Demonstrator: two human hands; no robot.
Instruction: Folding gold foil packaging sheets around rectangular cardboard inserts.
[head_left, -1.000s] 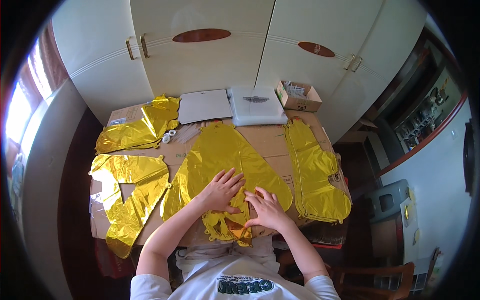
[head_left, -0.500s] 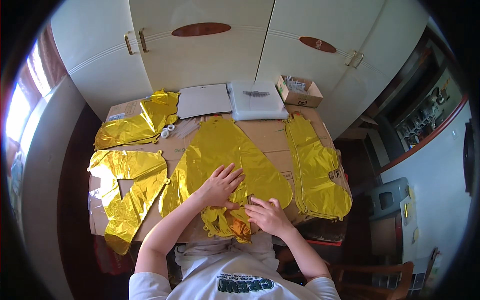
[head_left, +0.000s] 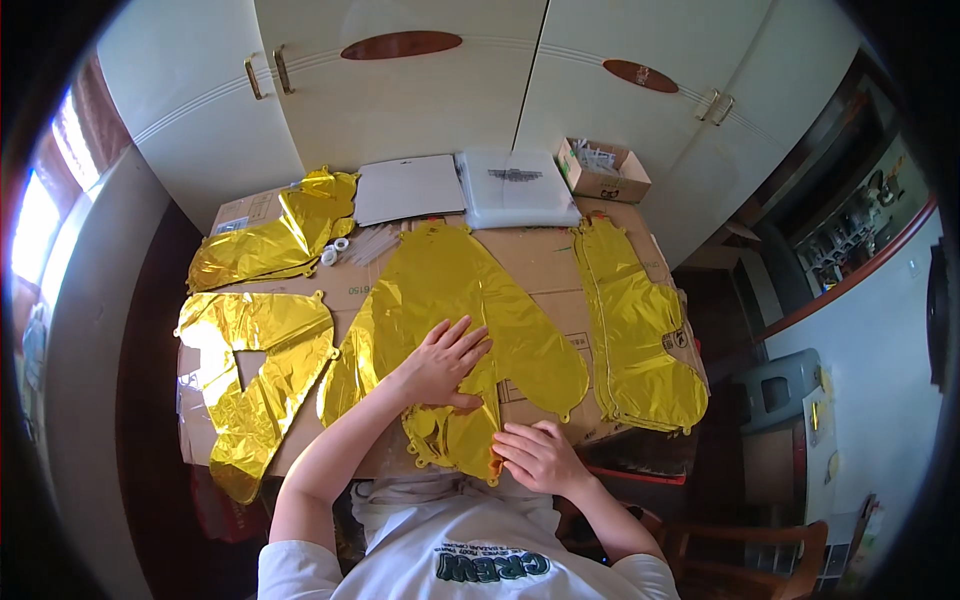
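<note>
Gold foil wedge-shaped sheet (head_left: 440, 280): laid at the centre of the brown cardboard table cover (head_left: 545, 250), narrow end pointed away from the person, crumpled foil gathered along its near edge
Left hand (head_left: 447, 362): placed palm down on the middle of the wedge, fingers extended, nothing gripped
Right hand (head_left: 541, 458): held at the right side of the crumpled foil, fingers bent, fingertips at the edge; whether the foil is pinched cannot be told
Hands: kept apart, the right set nearer the body
Left side: angular gold foil piece (head_left: 285, 335) spread nearer the person, folded gold foil bundle (head_left: 260, 250) laid behind it
Right side: long gold foil piece (head_left: 635, 350) laid lengthwise
Back edge: flat pale rectangular sheet (head_left: 410, 190), clear plastic stack (head_left: 515, 200) and open cardboard box (head_left: 608, 185) lined up, small whitish items (head_left: 595, 158) held in the box
Small parts: white rings (head_left: 335, 250) and thin translucent strips (head_left: 373, 243) placed between the bundle and the wedge
</note>
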